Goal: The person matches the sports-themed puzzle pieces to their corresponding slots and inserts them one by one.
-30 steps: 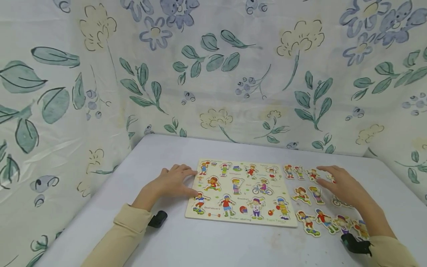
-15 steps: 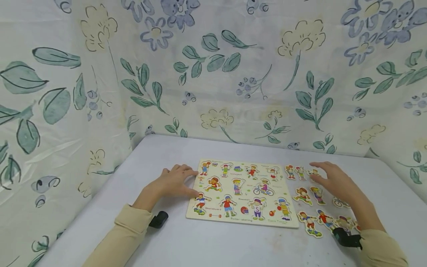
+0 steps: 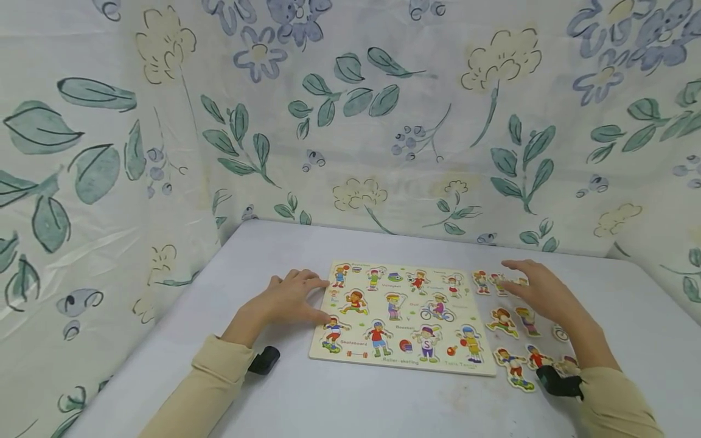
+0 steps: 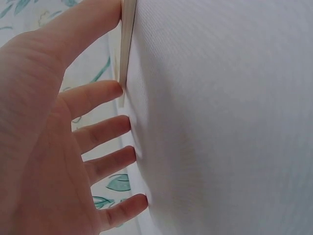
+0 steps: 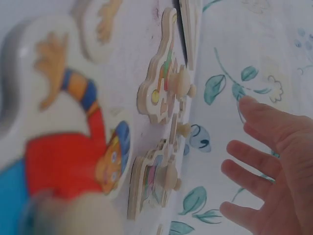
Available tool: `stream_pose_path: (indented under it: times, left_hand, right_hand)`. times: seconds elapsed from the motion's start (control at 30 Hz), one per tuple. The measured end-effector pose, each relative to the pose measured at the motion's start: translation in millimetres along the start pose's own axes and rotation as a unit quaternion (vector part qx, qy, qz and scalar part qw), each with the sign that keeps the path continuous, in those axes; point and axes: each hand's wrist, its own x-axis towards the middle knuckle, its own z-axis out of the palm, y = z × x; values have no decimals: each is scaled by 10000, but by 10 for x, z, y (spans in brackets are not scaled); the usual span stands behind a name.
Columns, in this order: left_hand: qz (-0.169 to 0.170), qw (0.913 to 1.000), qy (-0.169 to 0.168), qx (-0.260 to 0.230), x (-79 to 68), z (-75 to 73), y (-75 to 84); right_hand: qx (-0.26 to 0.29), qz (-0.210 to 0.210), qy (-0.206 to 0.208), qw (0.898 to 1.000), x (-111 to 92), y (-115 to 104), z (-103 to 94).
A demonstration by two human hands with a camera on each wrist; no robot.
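A cream peg puzzle board [image 3: 358, 283], printed with children playing sports, lies flat on the table. My left hand [image 3: 287, 298] is at its left side, thumb and index fingertip on the board's edge. In the left wrist view the other fingers [image 4: 110, 164] are spread, their tips at the table. My right hand [image 3: 539, 298] hovers above the loose puzzle pieces right of the board, fingers apart and nothing held. It overlaps the top-row pieces in the head view. Close to the right wrist camera is a red-shirted figure piece [image 5: 68, 161] with a wooden knob; other knobbed pieces [image 5: 161, 93] stand beyond.
The loose pieces lie in rows, among them a runner [image 3: 502, 322], a golfer [image 3: 527, 320] and a skateboarder [image 3: 515, 368]. A white cloth covers the table [image 3: 339, 401]. Floral curtain [image 3: 350, 146] rises behind and along the sides.
My right hand has moved left across the pieces, towards the board, with its fingers still apart. The left hand has stayed at the board's edge. The head view has shifted slightly.
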Motion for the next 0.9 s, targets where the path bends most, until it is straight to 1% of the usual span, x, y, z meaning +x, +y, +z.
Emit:
stream_pose_path:
  times: [0.3,0.43,0.63,0.9]
  left_hand:
    - [-13,10000,9,18,6,5,-6]
    - [4,10000,-5,-7,12,17,-5]
    - [5,10000,8,-37,15,13,-11]
    - [15,10000,-28,-34,11,8,-17]
  right_hand:
    - [174,-145,124,9997,95,-31,21]
    - [279,-167,29,9995,144,-60,55]
    - [409,21,-125,9991,194,-64,77]
    - [416,51,-247,9988,233,-48,113]
